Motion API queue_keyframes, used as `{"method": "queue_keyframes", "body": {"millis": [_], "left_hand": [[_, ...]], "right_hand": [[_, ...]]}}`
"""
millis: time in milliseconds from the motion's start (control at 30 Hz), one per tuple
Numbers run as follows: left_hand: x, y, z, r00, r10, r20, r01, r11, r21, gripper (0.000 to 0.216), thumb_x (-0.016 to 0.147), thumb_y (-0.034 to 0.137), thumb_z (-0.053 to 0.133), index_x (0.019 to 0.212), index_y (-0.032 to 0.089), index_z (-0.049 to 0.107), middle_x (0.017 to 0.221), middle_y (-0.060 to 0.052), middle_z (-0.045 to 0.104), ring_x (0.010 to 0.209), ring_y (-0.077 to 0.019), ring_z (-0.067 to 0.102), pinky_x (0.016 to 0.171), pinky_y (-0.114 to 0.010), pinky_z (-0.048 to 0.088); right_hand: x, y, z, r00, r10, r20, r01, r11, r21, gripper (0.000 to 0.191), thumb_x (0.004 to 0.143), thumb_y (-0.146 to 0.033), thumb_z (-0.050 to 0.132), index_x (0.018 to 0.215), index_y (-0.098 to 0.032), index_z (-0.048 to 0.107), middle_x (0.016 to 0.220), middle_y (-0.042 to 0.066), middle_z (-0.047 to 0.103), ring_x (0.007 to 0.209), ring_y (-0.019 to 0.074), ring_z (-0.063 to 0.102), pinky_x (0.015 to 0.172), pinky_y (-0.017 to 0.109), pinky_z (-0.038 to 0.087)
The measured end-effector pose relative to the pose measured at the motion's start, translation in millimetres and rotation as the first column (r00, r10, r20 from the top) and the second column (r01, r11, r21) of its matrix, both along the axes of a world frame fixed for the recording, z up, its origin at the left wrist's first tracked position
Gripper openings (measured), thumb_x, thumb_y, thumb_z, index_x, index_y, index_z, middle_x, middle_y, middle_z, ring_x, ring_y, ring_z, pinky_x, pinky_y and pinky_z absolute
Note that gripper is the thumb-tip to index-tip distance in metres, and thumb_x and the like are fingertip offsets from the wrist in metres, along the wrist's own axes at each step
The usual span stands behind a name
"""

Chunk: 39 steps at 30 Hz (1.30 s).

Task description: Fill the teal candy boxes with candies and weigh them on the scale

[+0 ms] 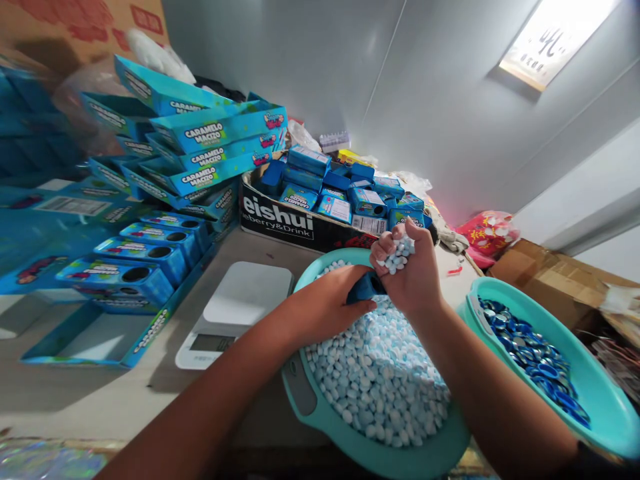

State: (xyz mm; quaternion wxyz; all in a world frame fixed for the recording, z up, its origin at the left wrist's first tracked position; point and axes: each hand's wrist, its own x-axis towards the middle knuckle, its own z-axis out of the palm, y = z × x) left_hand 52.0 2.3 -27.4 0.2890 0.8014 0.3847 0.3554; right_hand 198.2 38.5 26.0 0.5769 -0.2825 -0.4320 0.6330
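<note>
My left hand [333,300] is closed round a small blue box [366,287], holding it tilted over a turquoise basin [435,460]. The basin is heaped with pale blue and white candies [385,380]. Just above and to the right of the box, my right hand [413,267] is raised with its palm up, the fingers curled round a handful of candies [399,255]. Much of the box is hidden behind my left fingers.
Left of the basin lies a white kitchen scale [249,293]. Filled-out blue boxes [145,257] stand in a display tray [85,357], with stacked trays [200,147] behind. A black carton [280,220] holds small boxes. On the right, another basin [615,407] contains blue lids [540,363].
</note>
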Motion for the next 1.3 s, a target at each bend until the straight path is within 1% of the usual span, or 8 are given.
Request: {"method": "queue_keyframes", "body": {"millis": [133,300,500,633,867,1067,1200,1300], "left_hand": [[-0.9,-1.0,1.1,1.0,0.006,0.008,-0.006,1.0,-0.009,0.043,0.09,0.036,0.061,0.132,0.027,0.052,0.131,-0.005,0.062,0.122,-0.0269,0.058,0.104,-0.041,0.048],[-1.7,-0.9,1.0,1.0,-0.005,0.004,0.005,1.0,-0.015,0.041,0.09,0.035,0.062,0.129,0.026,0.053,0.13,-0.005,0.063,0.12,-0.0267,0.058,0.103,-0.041,0.047],[-1.1,0.2,-0.6,1.0,-0.011,0.005,0.011,1.0,0.006,0.042,0.09,0.034,0.062,0.13,0.026,0.052,0.131,-0.005,0.063,0.121,-0.0257,0.058,0.103,-0.038,0.047],[-1.7,-0.2,0.6,1.0,-0.009,-0.003,0.009,1.0,0.002,0.041,0.09,0.034,0.062,0.129,0.026,0.052,0.132,-0.004,0.062,0.122,-0.0256,0.057,0.104,-0.038,0.046],[-1.2,0.6,-1.5,1.0,0.004,0.0,-0.004,1.0,0.012,0.042,0.089,0.034,0.062,0.129,0.026,0.053,0.129,-0.005,0.063,0.12,-0.0256,0.059,0.103,-0.039,0.048],[-0.6,0.5,-2.1,1.0,0.009,-0.003,-0.009,1.0,0.009,0.042,0.089,0.035,0.062,0.129,0.025,0.054,0.126,-0.006,0.064,0.118,-0.0257,0.059,0.103,-0.039,0.049],[-0.9,-0.2,-0.4,1.0,0.013,-0.012,-0.013,1.0,-0.001,0.04,0.089,0.036,0.062,0.127,0.025,0.054,0.126,-0.006,0.064,0.118,-0.0263,0.059,0.103,-0.039,0.049],[-0.9,-0.7,0.4,1.0,0.005,-0.004,-0.005,1.0,-0.007,0.039,0.09,0.036,0.061,0.127,0.025,0.054,0.126,-0.006,0.064,0.118,-0.0267,0.059,0.103,-0.04,0.048]], "right_hand": [[0.1,-0.8,0.0,1.0,0.006,-0.007,-0.006,1.0,0.002,0.028,0.082,-0.036,0.064,0.067,-0.021,0.047,0.06,-0.004,0.042,0.054,0.0103,0.045,0.047,0.021,0.036],[-1.5,-0.3,-0.1,1.0,-0.011,0.009,0.011,1.0,0.022,0.03,0.081,-0.039,0.064,0.066,-0.021,0.046,0.058,-0.005,0.04,0.051,0.0101,0.042,0.043,0.02,0.031],[-1.2,-0.8,-1.6,1.0,0.015,-0.013,-0.014,0.998,0.053,0.032,0.079,-0.04,0.069,0.065,-0.02,0.048,0.056,-0.004,0.042,0.05,0.0103,0.044,0.041,0.02,0.032],[-1.6,-2.0,-1.3,1.0,0.02,0.0,-0.02,0.997,0.069,0.032,0.081,-0.039,0.069,0.066,-0.02,0.049,0.056,-0.004,0.042,0.05,0.0108,0.045,0.04,0.019,0.031],[-1.8,-1.9,-1.9,1.0,0.024,0.019,-0.026,0.994,0.103,0.033,0.081,-0.041,0.07,0.065,-0.021,0.05,0.057,-0.004,0.043,0.052,0.0115,0.047,0.044,0.02,0.036],[-0.6,-1.3,-2.9,0.999,0.035,0.01,-0.036,0.995,0.095,0.032,0.082,-0.041,0.069,0.064,-0.02,0.051,0.057,-0.003,0.043,0.053,0.0121,0.047,0.044,0.02,0.036],[-0.4,-2.4,-2.2,0.999,0.041,0.007,-0.042,0.994,0.097,0.032,0.084,-0.039,0.067,0.064,-0.02,0.051,0.057,-0.003,0.043,0.054,0.0117,0.047,0.049,0.02,0.039],[-0.4,-3.3,-1.8,0.999,0.049,0.001,-0.049,0.994,0.099,0.031,0.084,-0.038,0.067,0.064,-0.02,0.051,0.058,-0.003,0.043,0.055,0.0115,0.047,0.05,0.02,0.039]]}}
